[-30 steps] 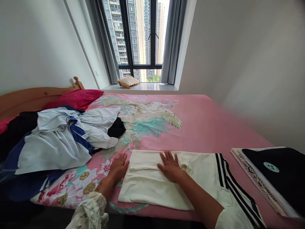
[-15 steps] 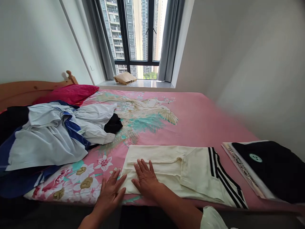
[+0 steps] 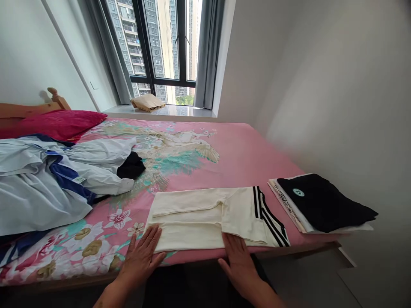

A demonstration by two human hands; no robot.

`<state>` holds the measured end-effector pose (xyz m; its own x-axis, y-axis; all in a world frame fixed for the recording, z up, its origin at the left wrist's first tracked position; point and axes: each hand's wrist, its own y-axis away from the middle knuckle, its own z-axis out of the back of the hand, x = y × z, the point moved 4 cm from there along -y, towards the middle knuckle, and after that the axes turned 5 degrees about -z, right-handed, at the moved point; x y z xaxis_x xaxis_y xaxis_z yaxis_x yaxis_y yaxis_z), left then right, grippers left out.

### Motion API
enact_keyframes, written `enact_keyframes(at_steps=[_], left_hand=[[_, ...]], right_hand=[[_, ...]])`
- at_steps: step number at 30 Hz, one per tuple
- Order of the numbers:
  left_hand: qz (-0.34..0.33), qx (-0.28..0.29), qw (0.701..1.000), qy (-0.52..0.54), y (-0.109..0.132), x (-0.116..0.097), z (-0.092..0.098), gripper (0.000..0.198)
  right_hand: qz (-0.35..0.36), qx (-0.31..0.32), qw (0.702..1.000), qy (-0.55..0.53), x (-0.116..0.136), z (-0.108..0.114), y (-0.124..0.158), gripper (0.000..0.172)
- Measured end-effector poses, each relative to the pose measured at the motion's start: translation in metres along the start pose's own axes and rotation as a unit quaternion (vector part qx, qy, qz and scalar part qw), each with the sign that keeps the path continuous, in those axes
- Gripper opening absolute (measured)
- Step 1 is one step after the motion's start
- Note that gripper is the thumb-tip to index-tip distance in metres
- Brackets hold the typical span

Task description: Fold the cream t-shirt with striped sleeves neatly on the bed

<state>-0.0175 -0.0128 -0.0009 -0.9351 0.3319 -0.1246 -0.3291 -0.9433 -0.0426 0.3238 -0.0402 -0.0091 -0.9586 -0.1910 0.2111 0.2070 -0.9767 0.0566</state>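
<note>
A cream garment [image 3: 192, 235] with black stripes at its right end lies folded in a long flat shape along the bed's front edge. My left hand [image 3: 141, 253] is open, its fingertips resting at the garment's left edge. Near the middle of the garment's front edge, my right hand [image 3: 238, 263] is also open; its fingers are partly hidden at the fabric's front edge. Neither hand grips anything.
White and blue clothes [image 3: 41, 184] are heaped on the bed's left side, by a red pillow [image 3: 61, 124]. A folded stack topped by a black garment [image 3: 321, 201] lies at the right. Behind the pink bed [image 3: 244, 158] is a window.
My right hand has moved right along the garment, off its left part to the front edge. The view has turned to the right, and more of the folded stack shows.
</note>
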Motion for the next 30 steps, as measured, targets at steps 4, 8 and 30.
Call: enact_keyframes(at_steps=[4,8,30], left_hand=[[-0.027,0.001,1.000,-0.002,0.001,0.002,0.004,0.066],[-0.063,-0.028,0.997,-0.025,0.003,-0.006,0.010,0.049],[-0.125,-0.004,0.988,-0.095,0.005,-0.025,0.050,0.047]], right_hand=[[-0.090,-0.037,0.995,0.032,-0.043,-0.012,0.022,0.064],[-0.085,-0.091,0.991,0.041,-0.059,-0.022,0.031,0.064],[-0.042,-0.205,0.977,0.044,-0.068,-0.019,0.035,0.062]])
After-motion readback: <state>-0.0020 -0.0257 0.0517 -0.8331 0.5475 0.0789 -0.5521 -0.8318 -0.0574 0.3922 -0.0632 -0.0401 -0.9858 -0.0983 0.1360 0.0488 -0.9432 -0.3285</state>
